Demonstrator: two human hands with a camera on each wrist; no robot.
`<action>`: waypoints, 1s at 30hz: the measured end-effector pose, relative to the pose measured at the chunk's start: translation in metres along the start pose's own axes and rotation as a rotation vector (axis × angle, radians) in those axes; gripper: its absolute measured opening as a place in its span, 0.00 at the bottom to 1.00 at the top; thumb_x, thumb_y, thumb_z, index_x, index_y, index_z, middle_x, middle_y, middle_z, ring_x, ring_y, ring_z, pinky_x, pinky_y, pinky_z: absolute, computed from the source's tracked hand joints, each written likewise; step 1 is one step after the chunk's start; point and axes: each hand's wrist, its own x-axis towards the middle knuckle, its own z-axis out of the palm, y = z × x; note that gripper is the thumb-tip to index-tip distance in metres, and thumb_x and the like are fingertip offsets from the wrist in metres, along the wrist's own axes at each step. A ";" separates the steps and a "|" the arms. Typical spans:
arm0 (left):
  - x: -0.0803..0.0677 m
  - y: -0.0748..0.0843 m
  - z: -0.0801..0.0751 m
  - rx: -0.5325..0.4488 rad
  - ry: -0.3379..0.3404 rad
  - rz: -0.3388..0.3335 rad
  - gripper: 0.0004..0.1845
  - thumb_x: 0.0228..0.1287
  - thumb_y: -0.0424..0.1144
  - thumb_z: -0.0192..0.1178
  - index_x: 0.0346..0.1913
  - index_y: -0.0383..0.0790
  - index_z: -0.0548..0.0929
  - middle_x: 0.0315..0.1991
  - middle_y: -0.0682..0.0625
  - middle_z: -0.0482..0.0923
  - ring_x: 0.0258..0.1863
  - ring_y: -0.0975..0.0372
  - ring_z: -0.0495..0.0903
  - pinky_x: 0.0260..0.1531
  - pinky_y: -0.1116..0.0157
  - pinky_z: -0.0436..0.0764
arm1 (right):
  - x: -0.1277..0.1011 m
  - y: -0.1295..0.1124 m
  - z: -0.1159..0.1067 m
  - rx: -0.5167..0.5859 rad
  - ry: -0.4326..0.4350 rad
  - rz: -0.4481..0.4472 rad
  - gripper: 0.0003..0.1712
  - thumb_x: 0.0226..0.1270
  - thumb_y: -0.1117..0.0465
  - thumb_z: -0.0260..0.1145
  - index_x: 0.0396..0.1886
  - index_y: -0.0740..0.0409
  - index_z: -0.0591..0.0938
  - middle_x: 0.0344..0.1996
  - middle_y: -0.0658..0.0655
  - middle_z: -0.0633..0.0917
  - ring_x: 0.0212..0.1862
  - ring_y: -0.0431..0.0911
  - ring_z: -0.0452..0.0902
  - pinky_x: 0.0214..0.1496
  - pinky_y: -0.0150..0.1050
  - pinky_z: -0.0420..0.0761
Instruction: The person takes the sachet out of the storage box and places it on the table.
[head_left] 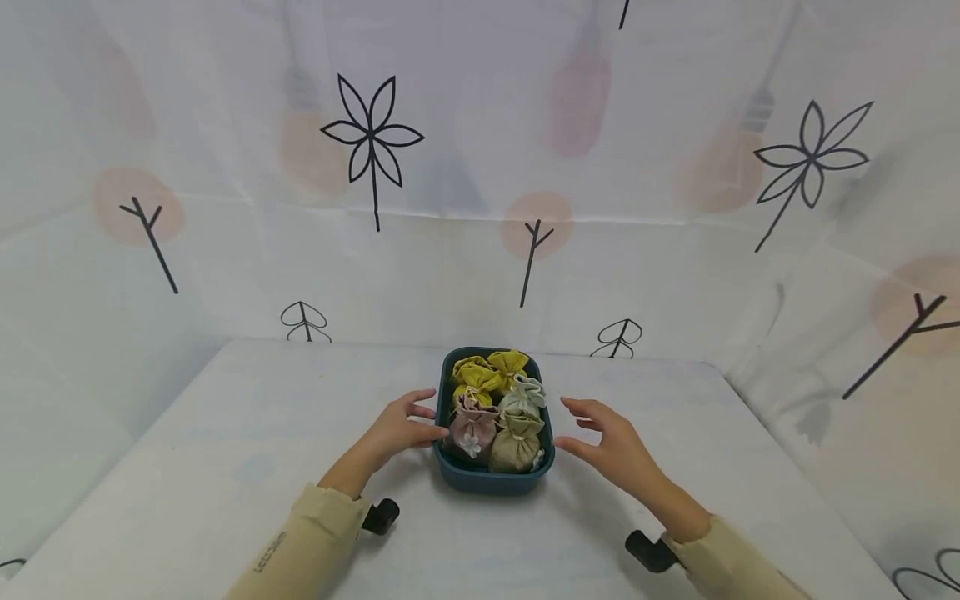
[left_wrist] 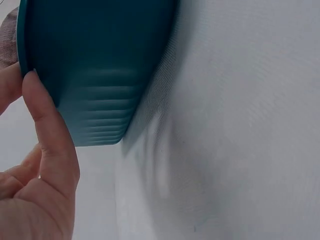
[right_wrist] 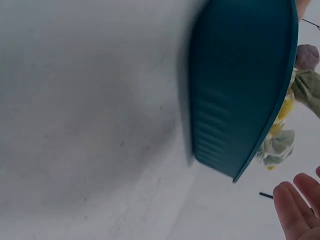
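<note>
A dark teal plastic basket (head_left: 487, 483) stands on the white-covered table with several small drawstring pouches in it. Two yellow pouches (head_left: 477, 377) sit at the back, a pale green-white pouch (head_left: 522, 398) at the right, and a mauve pouch (head_left: 474, 429) and an olive pouch (head_left: 516, 446) in front. My left hand (head_left: 396, 429) is at the basket's left side, its thumb touching the rim, fingers loosely bent. On the opposite side my right hand (head_left: 611, 442) is spread beside the rim; the right wrist view shows its fingers (right_wrist: 290, 210) apart from the basket.
White cloth (head_left: 247, 467) covers the table. Behind it hangs a pale curtain (head_left: 450, 275) printed with flowers and twigs. A black wrist device (head_left: 382, 517) is below the left wrist and another black device (head_left: 649, 552) below the right.
</note>
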 end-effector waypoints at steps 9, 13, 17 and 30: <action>0.000 -0.003 0.000 -0.047 -0.007 -0.030 0.38 0.50 0.34 0.71 0.66 0.43 0.67 0.49 0.40 0.72 0.36 0.58 0.79 0.38 0.62 0.81 | 0.009 -0.009 0.010 0.178 -0.089 0.070 0.33 0.56 0.54 0.70 0.59 0.64 0.73 0.53 0.63 0.77 0.51 0.56 0.76 0.51 0.48 0.76; -0.001 -0.002 0.000 -0.052 -0.011 -0.036 0.38 0.50 0.35 0.71 0.66 0.44 0.67 0.49 0.41 0.72 0.36 0.59 0.78 0.38 0.62 0.81 | 0.013 -0.012 0.011 0.232 -0.115 0.074 0.31 0.57 0.57 0.70 0.58 0.66 0.74 0.52 0.64 0.78 0.50 0.55 0.76 0.50 0.46 0.77; -0.001 -0.001 0.001 -0.059 -0.008 -0.046 0.38 0.50 0.35 0.71 0.66 0.44 0.67 0.50 0.41 0.72 0.36 0.59 0.78 0.37 0.63 0.81 | 0.018 -0.014 0.015 0.282 -0.157 0.093 0.29 0.58 0.58 0.69 0.57 0.66 0.74 0.52 0.64 0.78 0.50 0.57 0.76 0.47 0.40 0.79; -0.002 0.000 0.001 -0.070 -0.002 -0.053 0.38 0.50 0.35 0.71 0.66 0.45 0.68 0.49 0.41 0.73 0.36 0.58 0.78 0.36 0.63 0.81 | 0.026 -0.023 0.023 0.341 -0.190 0.115 0.20 0.59 0.61 0.68 0.51 0.66 0.80 0.46 0.61 0.82 0.46 0.50 0.79 0.43 0.37 0.79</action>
